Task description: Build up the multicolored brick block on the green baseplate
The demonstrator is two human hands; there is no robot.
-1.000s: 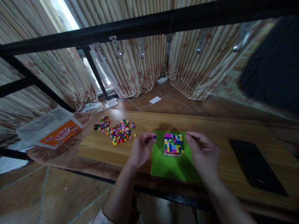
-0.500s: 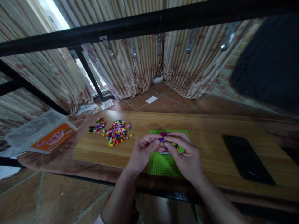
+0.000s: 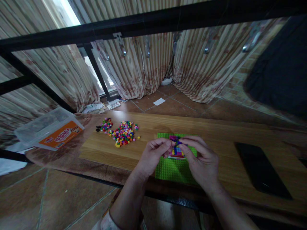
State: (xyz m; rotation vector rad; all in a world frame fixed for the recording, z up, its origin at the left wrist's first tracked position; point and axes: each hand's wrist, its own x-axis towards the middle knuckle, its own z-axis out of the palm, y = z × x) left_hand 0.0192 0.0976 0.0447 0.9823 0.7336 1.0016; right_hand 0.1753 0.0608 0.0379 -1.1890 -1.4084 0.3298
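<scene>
My left hand (image 3: 155, 155) is closed in a pinch over the green studded baseplate (image 3: 168, 172). What its fingertips hold, if anything, is too small to make out. Opposite it, my right hand (image 3: 203, 159) pinches a small blue-purple toy brick (image 3: 178, 142) between thumb and fingers. Just beneath the fingertips, a block of built-up colored bricks (image 3: 177, 153) sits on the baseplate, with pink, yellow, blue and red showing. The fingers cover part of it.
A pile of loose colored bricks (image 3: 124, 132) lies left on the wooden board (image 3: 144, 124), with a smaller heap (image 3: 105, 124) beside it. A clear plastic box (image 3: 48, 127) with an orange label stands far left. A black phone-like slab (image 3: 261, 169) lies right.
My hands have drawn slightly apart, uncovering more of the built-up bricks. The blue-purple brick, earlier between both hands' fingertips, is now at my right fingertips. The whole view has shifted.
</scene>
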